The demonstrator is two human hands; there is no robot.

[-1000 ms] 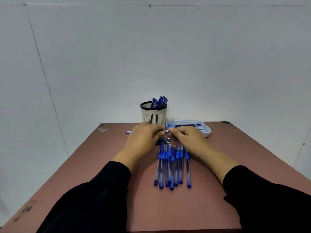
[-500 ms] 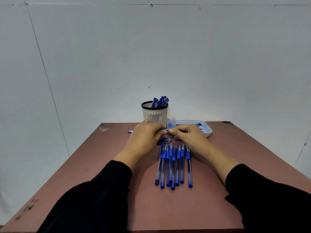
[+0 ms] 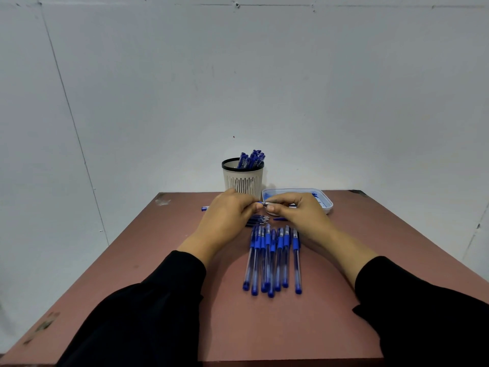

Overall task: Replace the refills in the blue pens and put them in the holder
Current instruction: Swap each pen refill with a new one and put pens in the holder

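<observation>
My left hand (image 3: 227, 219) grips the barrel of a blue pen (image 3: 205, 208), whose blue end pokes out to the left of the hand. My right hand (image 3: 296, 214) pinches the pen's tip end, fingertips meeting those of the left hand above the table. Several blue pens (image 3: 272, 260) lie side by side in a row in front of me. A few loose refills (image 3: 258, 220) lie just beyond that row, partly hidden by my left hand. The white slotted holder (image 3: 243, 181) at the table's far edge carries several blue pens.
A shallow blue-white tray (image 3: 324, 201) with small blue parts sits right of the holder, behind my right hand. A small blue piece (image 3: 280, 219) lies on the reddish-brown table (image 3: 158, 274). A grey wall stands close behind the table's far edge.
Both hands stay together on the same pen; the fingers shift only slightly. The view has drifted a little.
</observation>
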